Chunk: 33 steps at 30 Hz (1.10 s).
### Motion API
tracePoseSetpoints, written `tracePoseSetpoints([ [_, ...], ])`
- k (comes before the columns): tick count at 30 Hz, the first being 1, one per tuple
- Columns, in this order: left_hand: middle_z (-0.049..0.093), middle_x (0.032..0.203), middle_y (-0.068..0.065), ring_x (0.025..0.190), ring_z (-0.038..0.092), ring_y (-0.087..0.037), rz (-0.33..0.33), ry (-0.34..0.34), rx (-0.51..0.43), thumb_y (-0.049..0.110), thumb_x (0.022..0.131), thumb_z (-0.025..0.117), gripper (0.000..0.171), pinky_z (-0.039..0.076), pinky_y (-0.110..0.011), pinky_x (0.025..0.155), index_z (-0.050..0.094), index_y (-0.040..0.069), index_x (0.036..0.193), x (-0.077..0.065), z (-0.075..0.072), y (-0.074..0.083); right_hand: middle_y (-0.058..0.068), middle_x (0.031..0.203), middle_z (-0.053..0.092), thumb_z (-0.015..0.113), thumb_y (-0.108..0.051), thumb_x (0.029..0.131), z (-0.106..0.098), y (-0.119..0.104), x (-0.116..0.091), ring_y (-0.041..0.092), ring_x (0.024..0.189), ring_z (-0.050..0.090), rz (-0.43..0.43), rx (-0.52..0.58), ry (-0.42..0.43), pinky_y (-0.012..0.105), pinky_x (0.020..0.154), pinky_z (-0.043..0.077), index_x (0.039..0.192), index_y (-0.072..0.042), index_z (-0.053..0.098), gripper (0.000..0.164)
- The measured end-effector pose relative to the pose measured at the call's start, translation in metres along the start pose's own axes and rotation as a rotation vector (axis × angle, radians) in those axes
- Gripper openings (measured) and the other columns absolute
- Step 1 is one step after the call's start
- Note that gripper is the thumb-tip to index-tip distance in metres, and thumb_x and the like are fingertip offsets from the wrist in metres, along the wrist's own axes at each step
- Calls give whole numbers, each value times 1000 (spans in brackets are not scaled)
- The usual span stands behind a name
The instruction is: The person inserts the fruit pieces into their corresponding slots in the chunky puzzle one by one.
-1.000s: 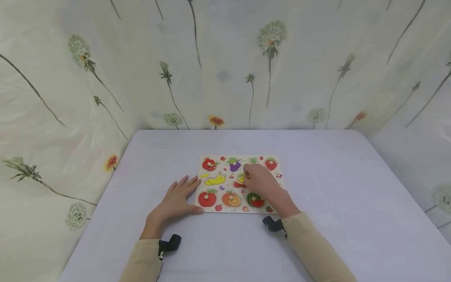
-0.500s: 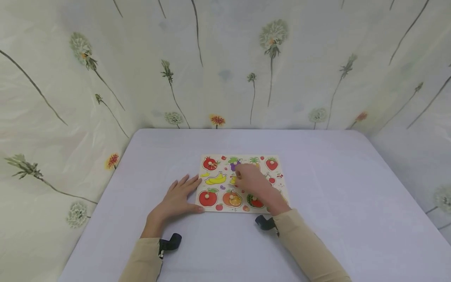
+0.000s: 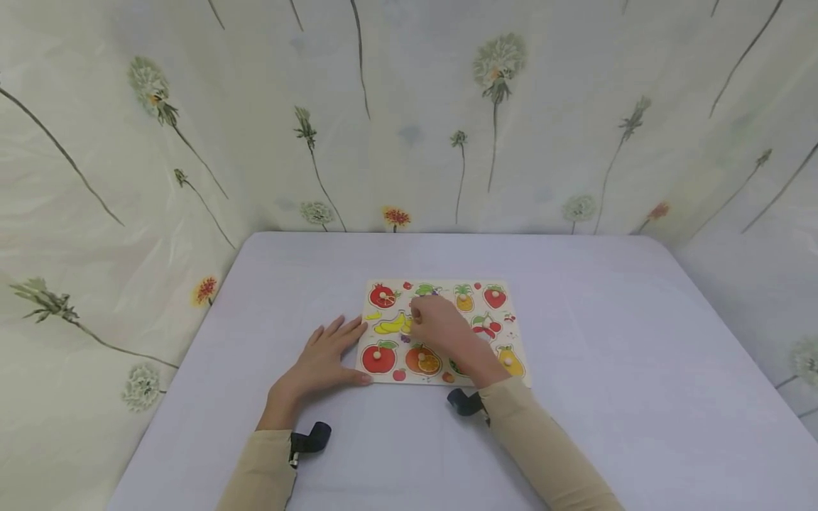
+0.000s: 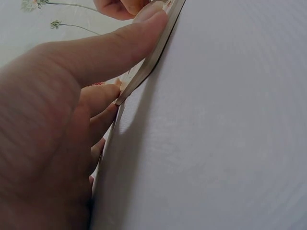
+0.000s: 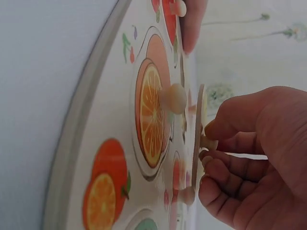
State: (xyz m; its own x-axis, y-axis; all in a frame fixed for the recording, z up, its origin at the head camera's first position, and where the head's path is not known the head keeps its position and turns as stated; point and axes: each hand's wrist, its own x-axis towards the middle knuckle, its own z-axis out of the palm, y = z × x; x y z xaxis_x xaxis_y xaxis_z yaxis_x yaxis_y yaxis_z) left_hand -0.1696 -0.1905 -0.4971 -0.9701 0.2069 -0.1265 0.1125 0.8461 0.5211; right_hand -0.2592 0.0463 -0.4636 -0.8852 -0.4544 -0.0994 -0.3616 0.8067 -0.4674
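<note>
A wooden fruit puzzle board (image 3: 444, 282) lies on the table, its pieces bearing small round knobs. My right hand (image 3: 444, 330) pinches the knob of a thin yellow puzzle piece (image 5: 197, 143), held just above the board over its middle-left part. In the right wrist view that piece appears edge-on, so its picture hardly shows. Beneath it are the yellow bananas (image 3: 386, 327), partly covered by my hand. My left hand (image 3: 322, 360) rests with spread fingers against the board's left side, the thumb (image 4: 110, 52) on its near-left corner.
Around the held piece sit the orange (image 3: 423, 360), the apple (image 3: 378, 358) and the pomegranate (image 3: 382, 296), with knobs sticking up. Cherries (image 3: 487, 326) and a pear (image 3: 510, 360) are farther right. A white-covered table (image 3: 607, 319) meets a flowered cloth (image 3: 409, 128) behind.
My right hand has moved left across the board with the yellow puzzle piece, uncovering the cherries, pineapple and pear. My left hand stays at the board's left side.
</note>
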Motion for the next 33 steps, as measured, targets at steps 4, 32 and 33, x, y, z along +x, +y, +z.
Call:
tracePoseSetpoints([
  [4,28,165,7,157,11,-25,7,1,4,58,72,79,101,5,-58,126,33,27,156,0,0,-1,1,79,57,71,-22,87,3,-1,4,18,79,53,-2,-7,-9,26,64,45,82,-18,59,14],
  [32,28,165,7,157,11,-25,12,-4,3,59,73,78,100,6,-58,126,33,27,156,2,-2,-3,-1,81,63,64,-19,90,14,-23,25,16,75,57,-53,-14,-62,25,63,46,90,-14,64,4],
  [33,27,165,7,157,11,-25,11,-6,4,59,73,78,100,6,-58,126,33,27,156,2,-2,-3,-1,81,63,63,-19,91,14,-24,25,16,75,57,-53,-15,-65,25,63,46,91,-15,64,4],
])
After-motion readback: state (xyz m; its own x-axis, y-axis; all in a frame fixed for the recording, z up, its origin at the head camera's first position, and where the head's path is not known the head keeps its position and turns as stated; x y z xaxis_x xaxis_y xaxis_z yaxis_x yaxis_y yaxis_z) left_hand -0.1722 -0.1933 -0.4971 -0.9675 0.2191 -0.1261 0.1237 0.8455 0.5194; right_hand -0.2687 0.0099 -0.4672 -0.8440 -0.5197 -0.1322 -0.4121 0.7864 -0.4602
